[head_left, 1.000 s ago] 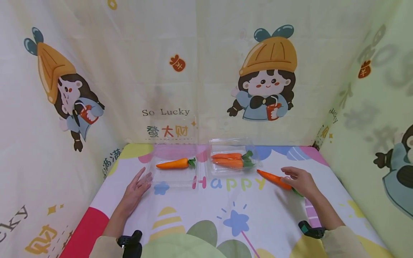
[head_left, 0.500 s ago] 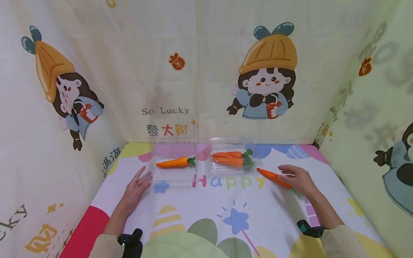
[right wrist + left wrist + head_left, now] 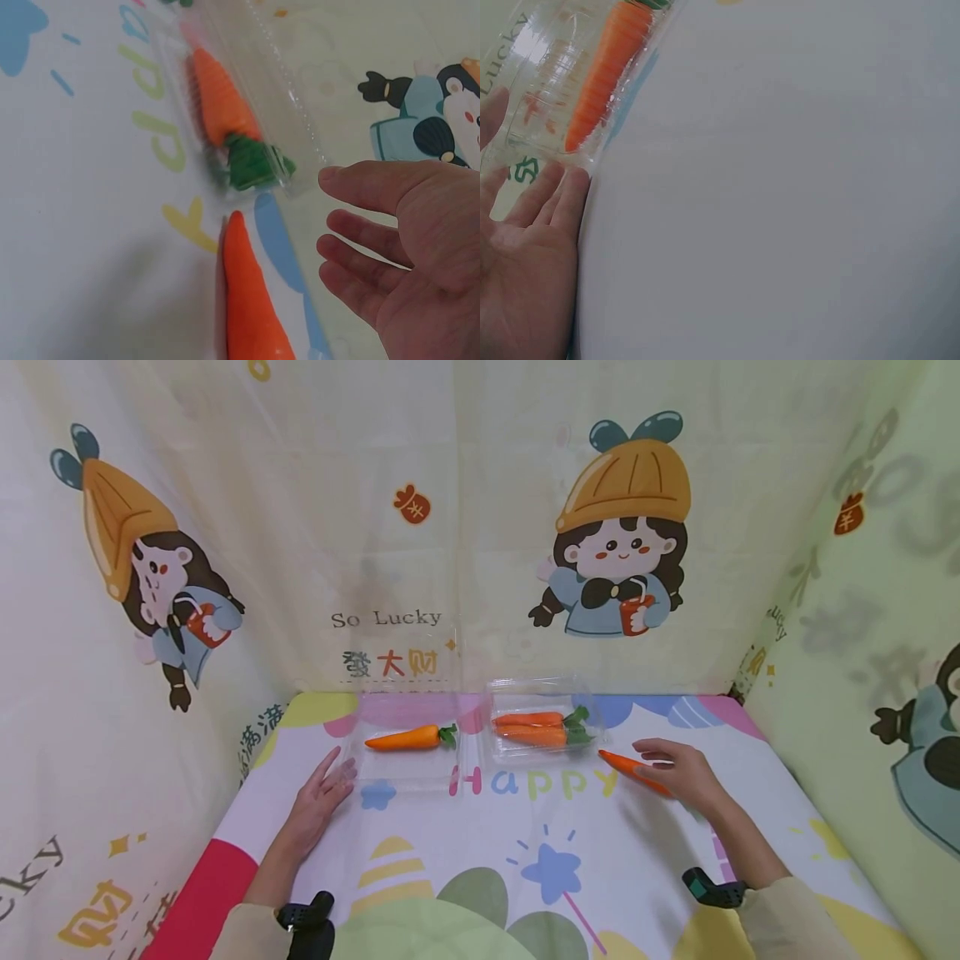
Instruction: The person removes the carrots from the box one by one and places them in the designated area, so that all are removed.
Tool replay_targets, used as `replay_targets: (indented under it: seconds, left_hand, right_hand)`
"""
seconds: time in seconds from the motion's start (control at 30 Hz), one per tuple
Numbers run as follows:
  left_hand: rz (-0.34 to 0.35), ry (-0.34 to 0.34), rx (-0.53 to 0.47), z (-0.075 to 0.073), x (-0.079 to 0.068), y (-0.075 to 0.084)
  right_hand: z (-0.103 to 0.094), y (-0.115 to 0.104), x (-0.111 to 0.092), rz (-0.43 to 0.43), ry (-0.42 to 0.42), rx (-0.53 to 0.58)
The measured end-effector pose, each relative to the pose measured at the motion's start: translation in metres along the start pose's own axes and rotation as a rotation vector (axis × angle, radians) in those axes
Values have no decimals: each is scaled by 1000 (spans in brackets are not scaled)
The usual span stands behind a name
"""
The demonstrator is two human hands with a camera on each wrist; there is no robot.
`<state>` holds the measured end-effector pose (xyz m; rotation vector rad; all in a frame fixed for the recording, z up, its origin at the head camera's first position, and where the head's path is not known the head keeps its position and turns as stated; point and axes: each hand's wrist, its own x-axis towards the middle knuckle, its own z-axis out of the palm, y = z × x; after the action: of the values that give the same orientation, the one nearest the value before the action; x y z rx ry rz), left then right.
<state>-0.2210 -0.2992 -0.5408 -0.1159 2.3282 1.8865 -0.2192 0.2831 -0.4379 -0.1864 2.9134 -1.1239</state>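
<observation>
My left hand (image 3: 318,793) lies with loosely extended fingers at the left edge of a clear plastic box (image 3: 405,770). One orange carrot (image 3: 401,739) with green leaves lies inside that box, and its clear lid appears raised behind it. In the left wrist view the fingers (image 3: 568,202) meet the box's corner. My right hand (image 3: 682,774) hovers over a loose carrot (image 3: 622,763), holding nothing; the hand hides the carrot's leafy end. Seen from the right wrist, the fingers (image 3: 360,259) are spread apart from the loose carrot (image 3: 251,300).
Another clear plastic box (image 3: 540,758), holding two carrots (image 3: 528,737), stands right of the first. Both boxes sit near the back of the printed tablecloth (image 3: 480,835). A patterned cloth backdrop (image 3: 487,527) closes off the back and both sides.
My right hand has moved a little left and away from me above the loose carrot, covering its leafy end. The left hand and both boxes stay in place.
</observation>
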Motion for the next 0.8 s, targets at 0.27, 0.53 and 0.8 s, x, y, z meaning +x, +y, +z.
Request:
replay_targets:
  seconds: [0.27,0.53,0.8]
  left_hand:
    - [-7,11,7,1,0,-1]
    - [9,3,27,-1,-1,-3]
    - [16,8,39,-1,1,-3]
  right_hand:
    - [2,-6,1,-36,-8,38]
    - [6,-8,0,-25,-39,86]
    - [10,-11,3,-82,-43,69]
